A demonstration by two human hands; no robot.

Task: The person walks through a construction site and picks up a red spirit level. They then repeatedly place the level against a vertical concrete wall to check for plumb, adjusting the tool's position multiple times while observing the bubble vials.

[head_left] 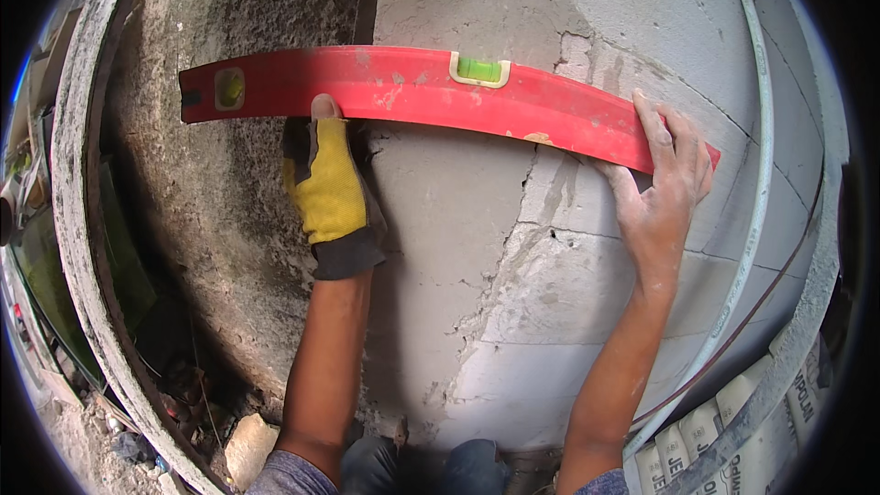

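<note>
A long red spirit level (pixel 403 87) spans the upper part of the view, lying roughly crosswise against the wall; its right end is lower. It has a green vial near its middle and another near its left end. My left hand (pixel 332 188), in a yellow and black work glove with the thumb tip bare, grips its lower edge left of the middle; the other fingers are hidden behind it. Bare and dusted white, my right hand (pixel 665 174) clasps the level near its right end, fingers over the front and thumb at the lower edge.
Smooth grey mortar (pixel 431 247) on the wall meets pale blocks (pixel 541 302) at right and rough dark masonry (pixel 220 257) at left. A light hose or pipe (pixel 756 174) curves down the right. Stacked printed sacks (pixel 706 431) lie lower right; a stone (pixel 249 449) and rubble lie lower left.
</note>
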